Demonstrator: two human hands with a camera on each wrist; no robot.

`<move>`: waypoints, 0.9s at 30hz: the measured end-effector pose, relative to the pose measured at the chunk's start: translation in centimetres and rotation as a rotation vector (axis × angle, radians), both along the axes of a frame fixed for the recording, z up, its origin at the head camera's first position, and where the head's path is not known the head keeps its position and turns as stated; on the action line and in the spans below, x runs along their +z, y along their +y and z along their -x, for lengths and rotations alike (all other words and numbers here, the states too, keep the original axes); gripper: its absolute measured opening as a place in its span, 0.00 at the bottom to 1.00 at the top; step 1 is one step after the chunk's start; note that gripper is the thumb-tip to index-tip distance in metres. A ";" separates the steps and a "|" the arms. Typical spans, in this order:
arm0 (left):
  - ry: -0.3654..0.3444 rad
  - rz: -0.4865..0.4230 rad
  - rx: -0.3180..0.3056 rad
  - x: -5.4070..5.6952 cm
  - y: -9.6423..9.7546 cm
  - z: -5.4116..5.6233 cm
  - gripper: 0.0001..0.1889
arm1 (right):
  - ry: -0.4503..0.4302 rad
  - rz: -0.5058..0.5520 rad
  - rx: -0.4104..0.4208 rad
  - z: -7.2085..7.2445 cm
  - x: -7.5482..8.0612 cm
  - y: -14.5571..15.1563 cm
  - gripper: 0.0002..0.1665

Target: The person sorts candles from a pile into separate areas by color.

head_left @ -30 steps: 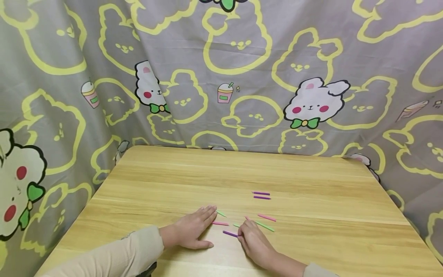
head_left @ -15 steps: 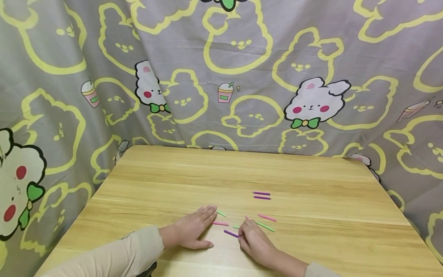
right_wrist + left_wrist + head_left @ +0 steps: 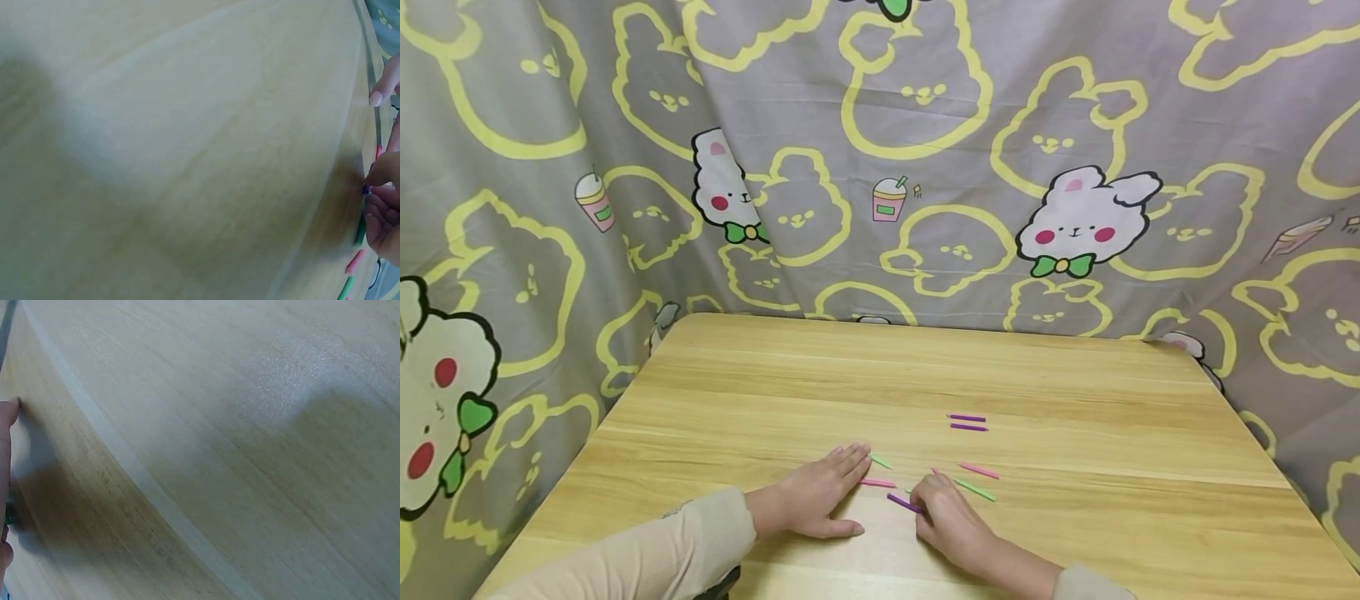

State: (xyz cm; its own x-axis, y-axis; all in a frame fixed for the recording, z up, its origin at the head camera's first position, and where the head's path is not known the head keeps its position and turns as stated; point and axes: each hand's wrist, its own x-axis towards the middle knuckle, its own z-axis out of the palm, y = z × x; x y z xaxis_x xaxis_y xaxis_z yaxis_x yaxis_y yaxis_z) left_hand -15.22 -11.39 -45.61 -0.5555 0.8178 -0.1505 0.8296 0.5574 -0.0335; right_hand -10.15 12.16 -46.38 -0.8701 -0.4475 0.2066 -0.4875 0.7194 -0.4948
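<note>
In the head view, my right hand (image 3: 951, 518) pinches one end of a thin purple candle (image 3: 902, 502) low over the table; its other end points left. The right wrist view shows thumb and finger on that purple candle (image 3: 367, 189) at the image edge. My left hand (image 3: 820, 493) lies palm down on the wood, fingers straight. Its fingertips meet the end of a light green candle (image 3: 881, 461), and a pink candle (image 3: 877, 483) lies beside it. Another green candle and a pink one are partly hidden behind my right hand.
Right of my right hand lie a green candle (image 3: 975, 490) and a pink candle (image 3: 979, 471). Farther back, two purple candles (image 3: 967, 418) lie parallel. The wooden table (image 3: 737, 375) ends at a patterned curtain (image 3: 940, 275) behind and at both sides.
The held purple candle has shifted slightly right and away from me, and its free end has turned a little. My left hand and the loose candles have stayed put.
</note>
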 end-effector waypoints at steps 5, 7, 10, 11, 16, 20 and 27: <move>0.009 -0.005 -0.003 -0.2 0.0 0.0 0.45 | -0.011 -0.010 0.002 0.3 0.2 -0.2 0.09; 0.006 -0.008 -0.004 -0.2 -0.1 0.0 0.45 | -0.013 -0.007 0.008 0.3 0.2 -0.2 0.09; -0.001 -0.013 -0.004 -0.2 -0.1 0.0 0.45 | -0.015 0.003 0.020 0.3 0.3 -0.1 0.09; -0.002 -0.014 -0.005 -0.2 -0.1 0.0 0.45 | -0.019 0.006 0.022 0.3 0.4 0.0 0.09; -0.006 -0.013 -0.007 -0.1 -0.1 0.1 0.45 | -0.059 0.076 0.027 0.4 0.0 0.7 0.05; -0.002 -0.009 -0.010 0.0 -0.1 0.0 0.45 | -0.113 0.174 0.012 0.4 -0.6 1.3 0.03; 0.000 -0.001 -0.011 0.0 -0.1 0.0 0.44 | -0.142 0.260 -0.004 0.5 -1.0 2.0 0.03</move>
State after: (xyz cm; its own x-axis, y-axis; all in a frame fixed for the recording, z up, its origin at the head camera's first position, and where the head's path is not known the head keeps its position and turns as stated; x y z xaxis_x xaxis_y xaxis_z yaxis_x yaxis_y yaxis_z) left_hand -15.22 -11.53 -45.61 -0.5463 0.8241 -0.1497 0.8358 0.5480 -0.0331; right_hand -10.67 14.20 -47.38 -0.9001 -0.3920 0.1902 -0.3978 0.5614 -0.7257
